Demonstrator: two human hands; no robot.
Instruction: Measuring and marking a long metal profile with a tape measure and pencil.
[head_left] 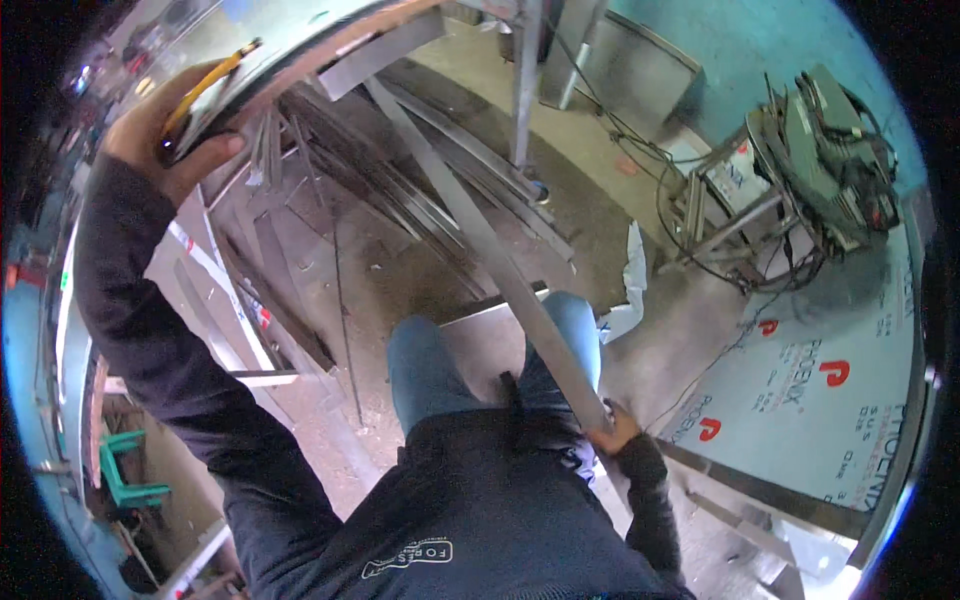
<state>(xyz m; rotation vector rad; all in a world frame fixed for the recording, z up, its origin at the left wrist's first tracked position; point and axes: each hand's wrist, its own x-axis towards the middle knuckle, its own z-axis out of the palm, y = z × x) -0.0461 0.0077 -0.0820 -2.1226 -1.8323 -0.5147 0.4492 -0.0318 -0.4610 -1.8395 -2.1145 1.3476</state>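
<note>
My right hand (618, 432) is closed round the near end of a long grey metal tube (480, 240), beside my right thigh. The tube slants up and left across my lap, its far end close to a wide metal piece (385, 55) at the table's edge. At the upper left my left hand (165, 135) is curled at the tabletop edge, the thumb below. A slim yellow object with a dark tip (210, 85) runs out of that hand; its exact kind is unclear. The fingers on its far side are partly hidden.
Metal bars (400, 190) lie in a pile under the table. To the right, a film-covered sheet (790, 400) rests on a frame, near a metal stand (720, 225) with cables and a greenish machine (820, 160). A green plastic stool (130, 470) is at the lower left.
</note>
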